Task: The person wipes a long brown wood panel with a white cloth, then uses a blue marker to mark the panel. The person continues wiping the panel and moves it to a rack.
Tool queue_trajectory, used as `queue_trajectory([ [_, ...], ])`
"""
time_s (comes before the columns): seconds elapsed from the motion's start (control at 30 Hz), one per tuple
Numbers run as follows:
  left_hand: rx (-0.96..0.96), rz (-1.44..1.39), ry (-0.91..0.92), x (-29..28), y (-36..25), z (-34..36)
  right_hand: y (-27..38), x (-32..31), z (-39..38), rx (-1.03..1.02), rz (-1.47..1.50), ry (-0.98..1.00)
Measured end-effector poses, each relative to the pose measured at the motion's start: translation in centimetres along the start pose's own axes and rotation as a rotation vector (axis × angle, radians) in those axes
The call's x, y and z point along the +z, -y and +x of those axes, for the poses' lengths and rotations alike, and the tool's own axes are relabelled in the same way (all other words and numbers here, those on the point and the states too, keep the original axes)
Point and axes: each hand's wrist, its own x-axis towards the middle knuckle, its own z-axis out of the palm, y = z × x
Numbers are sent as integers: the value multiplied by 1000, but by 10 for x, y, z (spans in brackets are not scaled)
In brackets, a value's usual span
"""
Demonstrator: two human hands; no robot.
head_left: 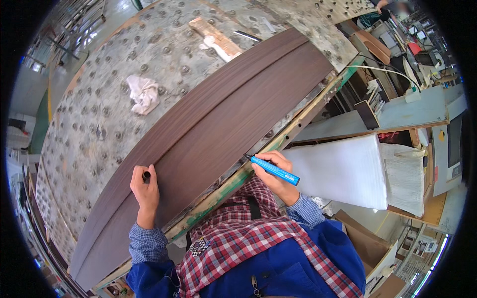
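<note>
A long dark-brown wood-grain board (218, 124) lies diagonally across the table, with a groove running along its length. In my right hand (278, 174) is a blue marker (276, 170), its dark tip at the board's near edge; whether the tip touches the edge I cannot tell. My left hand (144, 191) rests on the board near its left part, fingers closed around a small black marker cap (146, 175) whose round end shows between thumb and fingers.
On the studded table (114, 99) lie a crumpled whitish cloth (142, 94), a light wood strip (214, 38) with white material on it, and a black pen-like item (247, 36). A white foam-like sheet (343, 169) and cluttered shelves stand to the right.
</note>
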Motion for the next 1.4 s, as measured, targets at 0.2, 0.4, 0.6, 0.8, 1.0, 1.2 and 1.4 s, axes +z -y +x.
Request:
queue_trajectory([
  [0.2,-58,45,-64,-57,13,-63,21,38,-31,-47,36,54],
  [0.4,-126,75,-112,-104,25,-121,38,76,-60,-158,50,112],
  [0.6,-174,135,-208,-159,41,-199,52,124,-94,-295,76,135],
  [0.8,-308,196,-249,-214,57,-296,78,172,-129,-349,71,136],
  [1.0,-398,223,-327,-258,61,-362,103,235,-171,-435,108,161],
  [1.2,-500,244,-412,-308,75,-416,132,299,-220,-472,104,217],
  [1.4,-618,283,-483,-364,110,-472,169,371,-271,-478,112,308],
])
